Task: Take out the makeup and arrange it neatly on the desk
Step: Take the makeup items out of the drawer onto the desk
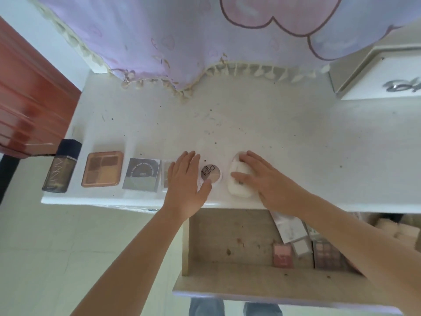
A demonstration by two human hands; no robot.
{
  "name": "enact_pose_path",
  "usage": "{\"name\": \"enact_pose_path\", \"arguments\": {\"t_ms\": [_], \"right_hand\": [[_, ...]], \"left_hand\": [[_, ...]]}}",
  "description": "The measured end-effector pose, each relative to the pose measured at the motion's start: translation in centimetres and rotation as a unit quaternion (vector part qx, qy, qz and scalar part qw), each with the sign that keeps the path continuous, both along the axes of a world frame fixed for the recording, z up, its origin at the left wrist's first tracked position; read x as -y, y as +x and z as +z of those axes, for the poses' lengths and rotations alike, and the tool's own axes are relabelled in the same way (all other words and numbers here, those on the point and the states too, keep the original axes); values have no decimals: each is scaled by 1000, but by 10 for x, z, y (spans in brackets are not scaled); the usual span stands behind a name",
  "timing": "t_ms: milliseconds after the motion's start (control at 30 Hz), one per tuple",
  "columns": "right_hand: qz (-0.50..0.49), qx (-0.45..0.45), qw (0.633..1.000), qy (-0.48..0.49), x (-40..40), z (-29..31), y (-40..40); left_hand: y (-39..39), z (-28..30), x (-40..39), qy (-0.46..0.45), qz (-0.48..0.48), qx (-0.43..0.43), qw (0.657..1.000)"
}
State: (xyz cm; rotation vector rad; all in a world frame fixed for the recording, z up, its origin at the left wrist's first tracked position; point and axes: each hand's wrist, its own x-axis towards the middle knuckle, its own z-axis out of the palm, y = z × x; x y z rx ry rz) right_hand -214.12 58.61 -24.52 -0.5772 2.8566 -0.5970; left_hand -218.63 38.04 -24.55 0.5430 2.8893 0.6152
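Observation:
A row of makeup lies along the front of the white desk [273,124]: a dark bottle [61,166], a copper eyeshadow palette [102,168], a grey square compact [141,175], a small clear case [165,173] partly under my left hand, a round compact [210,172] and a white oval case [240,185]. My left hand [185,181] rests flat, thumb touching the round compact's rim. My right hand [264,179] lies over the white oval case, fingers and thumb around it. More makeup stays in the open drawer [227,236]: a pink palette [283,255] and a multi-shade palette [327,255].
A lilac curtain [182,42] hangs over the desk's back edge. A white box with silver lettering [382,76] stands at the back right. A red-brown door [25,99] is at the left. White boxes and a tube [288,229] crowd the drawer's right side.

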Motion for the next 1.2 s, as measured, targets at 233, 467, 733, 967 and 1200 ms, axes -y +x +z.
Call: {"name": "enact_pose_path", "arguments": {"t_ms": [233, 467, 733, 967, 1200], "right_hand": [[-84, -10, 991, -106, 6, -8, 16], [-165, -124, 972, -110, -11, -7, 34], [-325, 66, 943, -16, -55, -67, 149], [-307, 164, 937, 0, -59, -118, 127], [-277, 127, 952, -23, -68, -124, 133]], "left_hand": [[13, -10, 15, -73, -65, 34, 995], [38, 1, 9, 43, -57, -142, 987], [157, -69, -78, -94, -127, 227, 961], [164, -117, -135, -26, 57, 369, 927], [154, -122, -135, -104, 23, 308, 945]]}}
